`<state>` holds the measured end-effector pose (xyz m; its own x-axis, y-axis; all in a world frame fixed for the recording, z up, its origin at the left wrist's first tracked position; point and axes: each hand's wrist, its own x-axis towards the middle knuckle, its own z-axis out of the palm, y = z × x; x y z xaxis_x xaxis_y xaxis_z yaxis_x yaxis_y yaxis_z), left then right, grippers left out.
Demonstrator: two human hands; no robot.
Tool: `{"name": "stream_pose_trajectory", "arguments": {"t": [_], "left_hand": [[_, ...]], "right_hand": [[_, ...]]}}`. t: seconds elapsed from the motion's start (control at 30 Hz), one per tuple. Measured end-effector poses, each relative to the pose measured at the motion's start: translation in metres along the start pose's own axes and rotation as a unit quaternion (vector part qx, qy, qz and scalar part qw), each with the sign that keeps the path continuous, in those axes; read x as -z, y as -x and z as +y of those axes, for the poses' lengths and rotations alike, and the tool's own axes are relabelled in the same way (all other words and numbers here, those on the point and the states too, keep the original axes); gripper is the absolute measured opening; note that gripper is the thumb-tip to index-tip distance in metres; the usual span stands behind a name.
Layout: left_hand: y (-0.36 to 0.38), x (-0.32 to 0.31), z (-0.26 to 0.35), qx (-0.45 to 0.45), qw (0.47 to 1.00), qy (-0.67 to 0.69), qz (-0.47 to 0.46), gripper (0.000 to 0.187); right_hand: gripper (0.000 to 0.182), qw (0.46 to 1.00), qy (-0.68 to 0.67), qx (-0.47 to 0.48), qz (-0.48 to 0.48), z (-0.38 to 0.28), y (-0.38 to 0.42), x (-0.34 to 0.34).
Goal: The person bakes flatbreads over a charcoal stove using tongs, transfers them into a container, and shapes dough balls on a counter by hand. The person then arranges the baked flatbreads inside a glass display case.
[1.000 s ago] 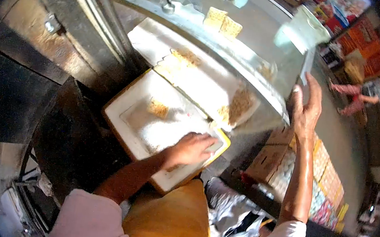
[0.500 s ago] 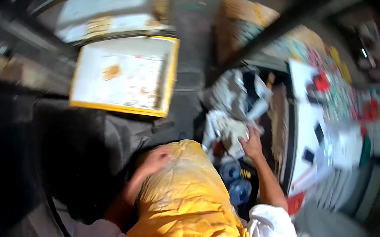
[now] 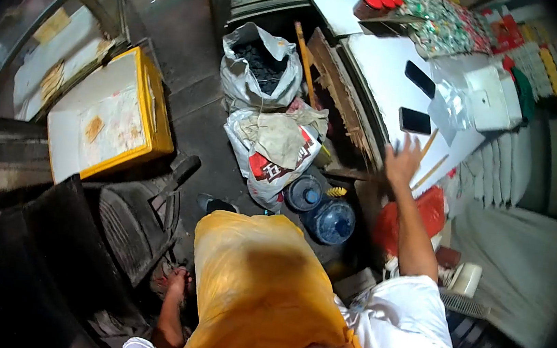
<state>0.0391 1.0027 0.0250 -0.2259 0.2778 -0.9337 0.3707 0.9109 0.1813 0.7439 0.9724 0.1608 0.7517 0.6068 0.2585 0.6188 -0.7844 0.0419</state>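
Note:
My right hand (image 3: 403, 162) is raised at the near edge of the white tabletop (image 3: 384, 62), fingers spread, with nothing seen in it. Close to its fingertips lie a dark phone (image 3: 414, 121) and thin wooden sticks (image 3: 433, 171). A second phone (image 3: 420, 79) rests farther up the table. Low on the left, my left hand (image 3: 177, 279) is beside the yellow apron (image 3: 262, 255) over my lap and near a dark chair (image 3: 132, 226). Its fingers are partly hidden in shadow, so whether it holds anything cannot be told.
A greyish cloth (image 3: 272, 139) lies on a white printed sack (image 3: 260, 186). Behind it stands an open sack (image 3: 231, 76) of black lumps. Blue water jugs (image 3: 329, 220) are on the floor. A yellow-edged foam box (image 3: 153, 132) sits left; a red plastic bag (image 3: 417, 221) hangs right.
The view has swung to the right. My right hand has left the cloth on the sack and moved to the table edge, fingers spreading. My left hand has dropped from the apron to its left side.

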Motion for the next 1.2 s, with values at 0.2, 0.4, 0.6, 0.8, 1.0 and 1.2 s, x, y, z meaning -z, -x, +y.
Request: {"name": "stream_pose_trajectory", "arguments": {"t": [0.2, 0.4, 0.6, 0.8, 1.0, 1.2], "left_hand": [[0.012, -0.091, -0.094, -0.161, 0.985, 0.053, 0.011, 0.028], [0.098, -0.174, -0.078, -0.259, 0.955, 0.137, 0.040, 0.037], [0.135, -0.201, -0.091, -0.322, 0.921, 0.195, -0.101, 0.041], [0.187, -0.163, -0.154, -0.354, 0.883, 0.175, -0.253, 0.049], [0.287, -0.043, -0.193, -0.502, 0.774, 0.374, -0.095, 0.044], [0.456, 0.093, -0.235, -0.712, 0.557, 0.265, 0.336, 0.011]], "right_hand": [[0.106, 0.939, -0.088, -0.313, -0.110, 0.164, -0.001, -0.070], [0.067, 0.924, -0.083, -0.345, -0.144, 0.143, -0.012, -0.039], [0.062, 0.766, -0.437, -0.451, -0.137, 0.173, -0.023, -0.061], [0.034, 0.839, -0.491, -0.223, -0.070, 0.138, -0.035, -0.047], [0.017, 0.508, -0.764, -0.093, -0.387, -0.035, 0.106, 0.099], [0.015, 0.444, -0.795, 0.235, -0.339, -0.149, 0.287, 0.339]]}}
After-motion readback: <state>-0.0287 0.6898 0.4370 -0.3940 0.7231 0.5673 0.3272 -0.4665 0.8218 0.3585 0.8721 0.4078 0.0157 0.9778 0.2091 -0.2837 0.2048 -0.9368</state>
